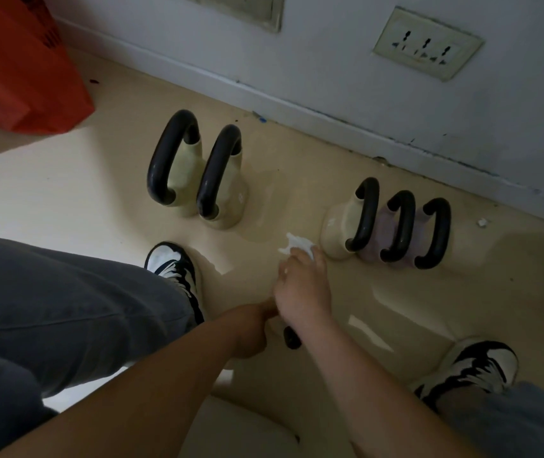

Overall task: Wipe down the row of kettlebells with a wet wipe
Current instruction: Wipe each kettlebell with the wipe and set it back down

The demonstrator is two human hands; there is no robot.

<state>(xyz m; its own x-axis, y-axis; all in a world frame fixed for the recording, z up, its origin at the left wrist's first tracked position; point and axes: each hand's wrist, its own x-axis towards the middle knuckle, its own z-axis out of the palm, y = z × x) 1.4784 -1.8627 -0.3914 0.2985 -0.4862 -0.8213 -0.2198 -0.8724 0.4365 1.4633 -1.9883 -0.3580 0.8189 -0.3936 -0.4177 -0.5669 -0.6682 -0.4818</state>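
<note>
Two cream kettlebells (197, 180) with black handles stand side by side on the floor near the wall. To their right stands a group of three, one cream kettlebell (340, 233) and two pale purple kettlebells (393, 236). My right hand (303, 285) pinches a white wet wipe (298, 244) low over the floor, just left of the cream one. My left hand (252, 332) curls around the black handle (292, 338) of another kettlebell right under my right wrist. That kettlebell's body is mostly hidden by my arms.
My two black-and-white shoes (174, 266) (475, 365) are planted either side of my hands on the glossy beige floor. An orange bag (19, 71) sits at the far left. A wall socket (426, 44) and the skirting board (297, 104) run behind the row.
</note>
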